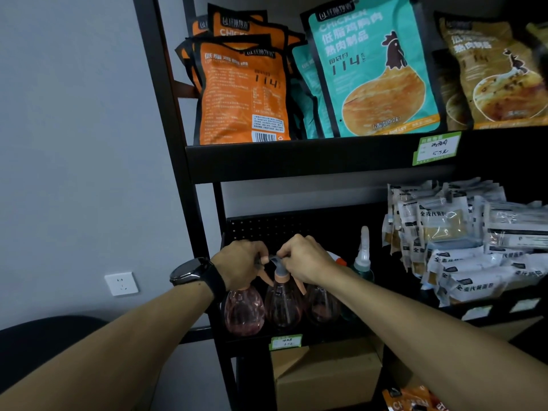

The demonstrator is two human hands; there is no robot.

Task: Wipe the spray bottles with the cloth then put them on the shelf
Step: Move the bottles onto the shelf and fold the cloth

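Observation:
Three clear pink spray bottles stand side by side on the lower black shelf (296, 341). My left hand (241, 266), with a black watch on the wrist, grips the head of the left bottle (243, 314). My right hand (305, 261) is closed on the grey-and-orange spray head of the middle bottle (283, 305). My right forearm partly hides the third pink bottle (321, 305). A dark green bottle (363, 259) with a white nozzle stands behind to the right. No cloth is visible.
White packets (462, 241) are piled on the right of the same shelf. Orange, teal and brown chicken pouches (373, 72) fill the shelf above. A cardboard box (326, 378) sits below. A grey wall with a socket (121, 283) and a dark chair (44, 345) are at left.

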